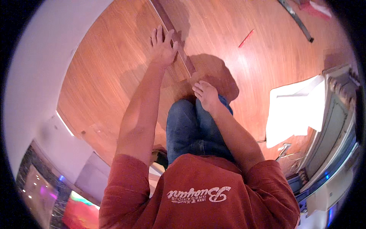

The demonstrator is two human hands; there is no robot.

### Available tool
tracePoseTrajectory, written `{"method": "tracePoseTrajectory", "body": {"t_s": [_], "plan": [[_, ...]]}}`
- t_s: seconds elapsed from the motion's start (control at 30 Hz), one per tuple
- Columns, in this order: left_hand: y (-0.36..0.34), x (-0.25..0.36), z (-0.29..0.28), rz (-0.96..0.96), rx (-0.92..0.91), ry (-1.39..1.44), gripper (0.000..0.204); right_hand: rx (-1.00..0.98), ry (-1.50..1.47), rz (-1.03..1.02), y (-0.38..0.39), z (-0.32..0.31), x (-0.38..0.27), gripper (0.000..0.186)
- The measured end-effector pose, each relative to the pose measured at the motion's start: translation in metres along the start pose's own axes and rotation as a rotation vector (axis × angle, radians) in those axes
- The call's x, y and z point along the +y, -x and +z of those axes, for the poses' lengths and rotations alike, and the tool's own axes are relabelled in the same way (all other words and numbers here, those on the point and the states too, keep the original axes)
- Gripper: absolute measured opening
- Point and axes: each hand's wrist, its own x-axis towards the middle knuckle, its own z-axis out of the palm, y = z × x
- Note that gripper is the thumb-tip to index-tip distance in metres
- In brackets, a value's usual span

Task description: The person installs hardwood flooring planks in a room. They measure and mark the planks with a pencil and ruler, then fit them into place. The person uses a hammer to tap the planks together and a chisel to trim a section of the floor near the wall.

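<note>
A long, narrow brown strip of wood (184, 58) runs from the far edge of view down toward my knees, on a wood-grain floor. My left hand (164, 49) lies over the strip's left side with its fingers spread, apparently touching it. Close to the strip's near end is my right hand (206, 94), its fingers stretched out and nothing in them. Whether those fingertips touch the strip I cannot tell.
To the right, a thin red stick like a pencil (246, 38) lies on the floor (103, 76). Beyond it is a dark narrow bar (296, 20). A bright white sheet-like thing (289, 114) sits at right, with a shiny metal tool (283, 150) nearby. A pale wall (49, 49) bounds the left.
</note>
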Motion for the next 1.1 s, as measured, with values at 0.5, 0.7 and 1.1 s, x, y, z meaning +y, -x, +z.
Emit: {"method": "tracePoseTrajectory", "body": {"t_s": [0.5, 0.7, 1.1], "plan": [[0.575, 0.04, -0.152, -0.99, -0.175, 0.296, 0.044, -0.493, 1.97, -0.67, 0.065, -0.045, -0.012, 0.041], [0.859, 0.065, -0.146, -1.595, 0.323, -0.068, 0.048, -0.411, 2.533, -0.954, 0.062, -0.051, -0.019, 0.044], [0.991, 0.151, 0.007, -2.208, -0.009, 0.51, 0.124, -0.451, 2.542, -1.015, 0.037, -0.068, 0.002, 0.043]]}}
